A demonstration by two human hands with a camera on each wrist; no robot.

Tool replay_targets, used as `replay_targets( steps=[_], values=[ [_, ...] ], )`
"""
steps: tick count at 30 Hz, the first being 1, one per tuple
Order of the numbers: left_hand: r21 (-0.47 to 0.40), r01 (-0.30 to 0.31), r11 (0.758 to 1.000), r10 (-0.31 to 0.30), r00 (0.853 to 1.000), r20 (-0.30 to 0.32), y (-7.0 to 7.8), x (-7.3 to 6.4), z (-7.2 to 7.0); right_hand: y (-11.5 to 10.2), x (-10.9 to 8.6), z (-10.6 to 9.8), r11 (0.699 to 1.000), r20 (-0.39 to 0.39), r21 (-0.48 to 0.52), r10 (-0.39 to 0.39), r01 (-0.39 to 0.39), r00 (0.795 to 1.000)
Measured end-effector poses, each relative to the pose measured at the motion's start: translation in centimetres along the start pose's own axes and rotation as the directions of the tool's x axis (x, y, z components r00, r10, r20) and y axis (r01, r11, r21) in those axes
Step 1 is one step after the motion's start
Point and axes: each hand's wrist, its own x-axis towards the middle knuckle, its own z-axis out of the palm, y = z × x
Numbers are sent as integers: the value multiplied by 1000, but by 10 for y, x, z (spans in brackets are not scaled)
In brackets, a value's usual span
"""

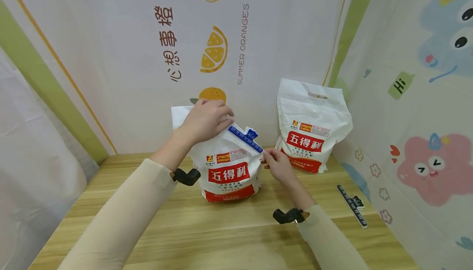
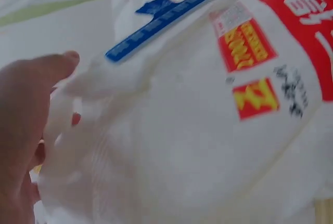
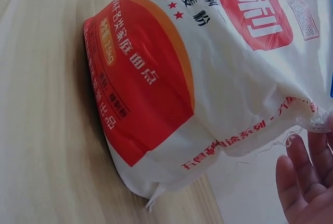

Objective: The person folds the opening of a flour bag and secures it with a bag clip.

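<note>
A white and red flour bag (image 1: 227, 175) stands on the table in front of me. A long blue bag clip (image 1: 245, 139) with a keyboard pattern sits slanted along its upper right edge. My left hand (image 1: 208, 120) holds the top of the bag; in the left wrist view its thumb (image 2: 65, 67) lies near the clip's upper end, with fingertips partly hidden behind the white plastic. At the clip's lower end my right hand (image 1: 278, 165) pinches the bag's side corner. The right wrist view shows loose threads at that corner, beside the curled fingers (image 3: 304, 167).
A second flour bag (image 1: 310, 138) with a cut-out handle stands at the back right. On the wooden table (image 1: 166, 229), a black keyboard-patterned clip (image 1: 352, 206) lies near the right edge. Printed curtains (image 1: 122, 56) hang behind and at the sides.
</note>
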Motion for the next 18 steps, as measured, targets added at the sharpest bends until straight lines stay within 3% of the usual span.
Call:
replay_targets(
  steps=[5, 9, 13, 15, 18],
  values=[
    [-62, 141, 988, -140, 990, 15, -16, -12, -13, 3, -3, -3, 1000, -12, 13, -28, 28, 1000],
    [-117, 115, 986, -117, 993, -10, -20, -14, -13, 4, -3, -4, 1000, -8, -2, 2, -2, 1000],
    [-137, 72, 988, -87, 991, -106, -14, -8, -8, 5, -2, -3, 999, -9, -27, 29, -30, 1000],
    [-137, 80, 987, -98, 987, -129, -13, -6, -7, 4, -1, -2, 999, -13, -32, 34, -34, 999],
    [-132, 123, 984, -137, 985, -102, -14, -8, -11, 2, 1, -1, 999, -13, -28, 27, -28, 1000]
  ],
)
